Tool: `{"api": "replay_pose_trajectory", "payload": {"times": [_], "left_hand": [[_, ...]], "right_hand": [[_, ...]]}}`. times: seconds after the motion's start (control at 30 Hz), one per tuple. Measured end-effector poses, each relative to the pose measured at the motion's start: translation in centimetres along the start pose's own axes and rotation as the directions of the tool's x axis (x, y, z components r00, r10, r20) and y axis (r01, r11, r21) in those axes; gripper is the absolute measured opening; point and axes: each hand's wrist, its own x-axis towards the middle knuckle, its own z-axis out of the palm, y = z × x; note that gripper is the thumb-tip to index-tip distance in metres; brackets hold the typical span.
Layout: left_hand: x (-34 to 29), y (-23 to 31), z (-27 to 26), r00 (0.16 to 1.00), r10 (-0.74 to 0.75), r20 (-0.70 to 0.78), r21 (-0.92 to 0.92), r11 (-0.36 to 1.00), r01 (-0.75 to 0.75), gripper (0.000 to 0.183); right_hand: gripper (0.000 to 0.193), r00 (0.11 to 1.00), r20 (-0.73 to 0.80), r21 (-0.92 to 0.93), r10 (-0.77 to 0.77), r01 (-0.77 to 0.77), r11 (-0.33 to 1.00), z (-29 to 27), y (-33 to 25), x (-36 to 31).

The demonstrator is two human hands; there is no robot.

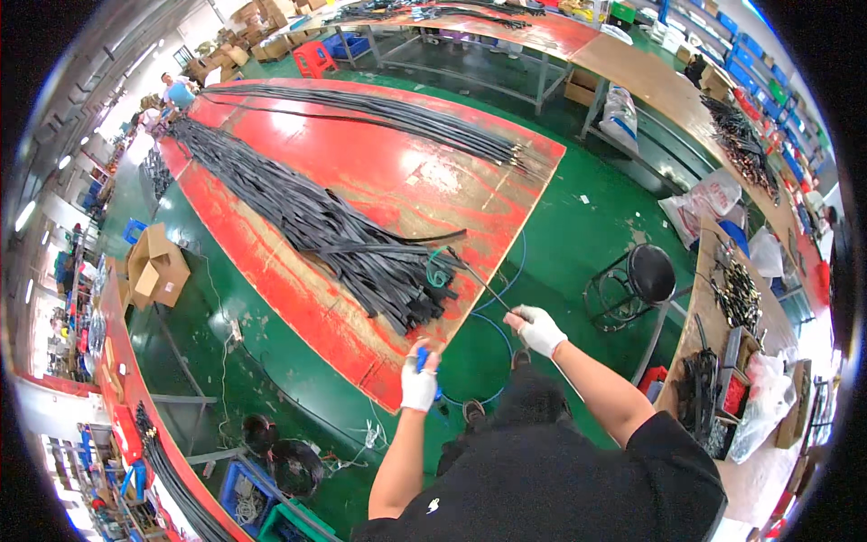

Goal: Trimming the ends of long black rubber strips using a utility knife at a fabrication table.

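Note:
In its white glove, my left hand (418, 381) is closed around a blue air gun (422, 359) beside the table's near corner. A blue hose (511, 348) loops over the floor close to it. My right hand (539, 331), gloved too, pinches a thin dark cable (486, 287), which slants back toward the table edge. Beyond both hands lies a thick bundle of flat black strips (298, 212), fanned out along the table. A green cord loop (439, 269) rests on its near end.
The long red table (271, 135) also bears straight black lengths (379, 110) on its far side. A round black stool (650, 274) stands at right, before a bench with parts and bags (772, 397). Left are a cardboard box (158, 268) and blue crate (244, 492). A person (178, 93) is far off.

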Motion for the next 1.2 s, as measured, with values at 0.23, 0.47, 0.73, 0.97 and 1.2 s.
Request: {"api": "replay_pose_trajectory", "payload": {"times": [0.23,0.47,0.73,0.97,1.2], "left_hand": [[-7.3,-2.7,-7.0,0.977,0.018,-0.213,0.067,0.998,-0.004,0.038],[-8.4,-3.0,-4.0,0.91,0.22,-0.35,0.203,0.967,-0.156,0.043],[-11.4,-4.3,0.9,0.899,0.196,-0.392,0.508,0.861,0.034,0.049],[-14.1,0.0,4.0,0.893,0.137,-0.428,0.735,0.628,0.256,0.064],[-11.6,0.5,7.1,0.899,-0.117,-0.423,0.135,0.973,0.19,0.057]], "right_hand": [[0.041,0.996,0.058,0.28,-0.075,0.056,0.958,1.4,-7.1,-1.2],[0.036,0.974,0.146,0.342,-0.176,0.117,0.932,-0.2,-9.8,-3.4],[0.03,0.956,0.235,0.308,-0.177,0.099,0.946,-2.0,-4.9,-3.3],[0.028,0.955,0.258,0.355,-0.147,0.048,0.934,-2.6,-3.3,-3.9],[0.026,0.948,0.295,0.328,-0.116,0.014,0.945,-1.2,-3.7,-2.3]]}}
